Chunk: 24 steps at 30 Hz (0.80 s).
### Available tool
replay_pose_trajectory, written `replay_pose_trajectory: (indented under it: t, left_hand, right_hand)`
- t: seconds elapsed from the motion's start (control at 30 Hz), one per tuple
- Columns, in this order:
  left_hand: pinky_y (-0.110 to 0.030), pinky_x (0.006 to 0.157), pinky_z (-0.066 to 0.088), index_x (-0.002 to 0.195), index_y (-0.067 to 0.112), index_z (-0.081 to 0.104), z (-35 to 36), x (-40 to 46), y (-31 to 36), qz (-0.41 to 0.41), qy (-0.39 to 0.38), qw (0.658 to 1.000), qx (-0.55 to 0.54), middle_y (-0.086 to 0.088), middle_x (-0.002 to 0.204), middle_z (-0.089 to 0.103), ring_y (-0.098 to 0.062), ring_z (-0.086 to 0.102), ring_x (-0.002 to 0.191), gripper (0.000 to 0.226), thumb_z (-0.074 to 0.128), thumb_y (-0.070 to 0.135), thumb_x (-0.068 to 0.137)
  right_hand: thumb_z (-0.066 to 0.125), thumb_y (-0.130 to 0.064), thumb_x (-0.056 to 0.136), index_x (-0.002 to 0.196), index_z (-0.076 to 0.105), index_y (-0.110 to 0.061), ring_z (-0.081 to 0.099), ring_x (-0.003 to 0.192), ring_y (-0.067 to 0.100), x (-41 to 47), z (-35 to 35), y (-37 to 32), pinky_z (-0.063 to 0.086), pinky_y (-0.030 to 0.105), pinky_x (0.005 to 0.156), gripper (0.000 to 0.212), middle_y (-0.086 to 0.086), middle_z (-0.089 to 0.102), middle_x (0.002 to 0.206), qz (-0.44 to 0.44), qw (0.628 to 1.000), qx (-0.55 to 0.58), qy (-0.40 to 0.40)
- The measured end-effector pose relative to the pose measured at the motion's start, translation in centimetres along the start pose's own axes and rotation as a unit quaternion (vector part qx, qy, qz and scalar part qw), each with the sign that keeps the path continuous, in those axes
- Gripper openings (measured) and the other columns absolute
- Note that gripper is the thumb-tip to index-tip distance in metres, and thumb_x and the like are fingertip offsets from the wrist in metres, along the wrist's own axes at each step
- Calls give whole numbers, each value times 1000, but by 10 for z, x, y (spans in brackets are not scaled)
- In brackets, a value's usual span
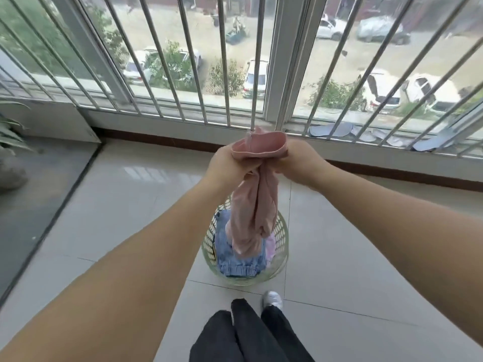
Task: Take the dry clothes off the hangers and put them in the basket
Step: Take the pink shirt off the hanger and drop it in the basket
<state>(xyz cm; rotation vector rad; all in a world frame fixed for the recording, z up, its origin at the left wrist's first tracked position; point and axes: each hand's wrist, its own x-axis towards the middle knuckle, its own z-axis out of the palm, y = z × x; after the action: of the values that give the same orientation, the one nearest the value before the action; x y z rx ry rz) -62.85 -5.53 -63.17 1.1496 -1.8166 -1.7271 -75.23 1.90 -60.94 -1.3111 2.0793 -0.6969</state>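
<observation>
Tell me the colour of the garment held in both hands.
Pale pink garment, seen in the head view.

A barred window [183, 74] looked down on parked cars [254, 78] and shrubs [172, 66]. Pale floor tiles [130, 205] lay below, with a leafy plant [10, 129] at the left edge.

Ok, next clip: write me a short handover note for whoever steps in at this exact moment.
Left hand and right hand both grip the bunched pink garment at its top, directly above the basket.
The garment hangs down, its lower end at the clothes already in the basket.
Done: blue striped clothes are in the basket.
Left: release the pink garment into it. No hangers are in view, so remaining clothes are unknown.
</observation>
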Motion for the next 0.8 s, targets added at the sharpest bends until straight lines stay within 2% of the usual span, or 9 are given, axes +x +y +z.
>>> replay_pose_trajectory:
  t: [0.17,0.2,0.3,0.4,0.47,0.57,0.67,0.73,0.8]
  left_hand:
    - [-50,90,52,103,10,65,20,36,-26,-16,17,998,-51,-5,79,64,-25,63,85,28,67,-2,78]
    - [-50,89,52,98,12,65,24,40,-28,-15,12,998,-56,-7,79,63,-24,62,83,24,66,-3,79]
    - [-44,86,53,90,17,64,30,45,-37,-17,-4,998,-67,-11,81,63,-24,61,81,21,67,0,79]
    - [-40,83,55,103,12,64,38,42,-54,-41,-25,996,-73,-12,90,66,-24,64,87,25,68,2,80]
    - [-39,82,56,102,14,65,43,37,-68,-71,-37,994,-73,-9,89,67,-25,64,90,28,72,5,77]
    - [-43,85,55,88,23,67,47,30,-95,-111,-49,992,-45,-4,85,68,-26,66,89,24,75,18,65]
    - [-46,91,52,95,24,66,50,24,-126,-161,-88,983,-24,-4,91,68,-24,65,93,23,71,10,77]
    - [-44,94,51,109,21,65,52,20,-149,-196,-121,973,-1,-5,100,68,-23,64,96,32,67,9,79]
    - [-46,93,51,108,21,67,55,19,-172,-223,-153,962,35,-6,102,70,-25,65,97,36,66,16,72]
  right_hand:
    - [58,-24,86,103,66,-9,51,86,15,33,4,29,34,19,61,24,0,60,92,5,999,-14,41]
    - [59,-26,86,103,66,-10,52,86,15,36,5,34,35,18,61,25,0,61,92,3,999,-14,45]
    - [59,-28,85,109,65,-12,55,93,17,38,6,47,39,25,75,29,1,64,99,-2,998,-47,46]
    - [59,-23,86,112,64,-9,57,102,24,32,16,62,42,31,85,30,6,66,106,0,996,-82,30]
    - [59,-20,85,107,65,-6,59,100,26,24,27,71,44,32,83,27,7,66,102,13,997,-73,16]
    - [59,-17,84,103,64,-4,59,96,28,14,50,90,45,31,79,23,10,67,99,52,997,-56,-21]
    - [61,-15,82,99,66,-4,60,89,23,2,78,115,43,20,68,21,10,69,98,96,993,-11,-66]
    - [62,-14,81,101,67,-6,62,95,23,-5,97,132,46,24,76,21,8,70,101,125,987,21,-101]
    - [61,-13,81,101,67,-6,61,99,24,-10,117,152,47,31,84,22,8,69,102,148,978,35,-144]
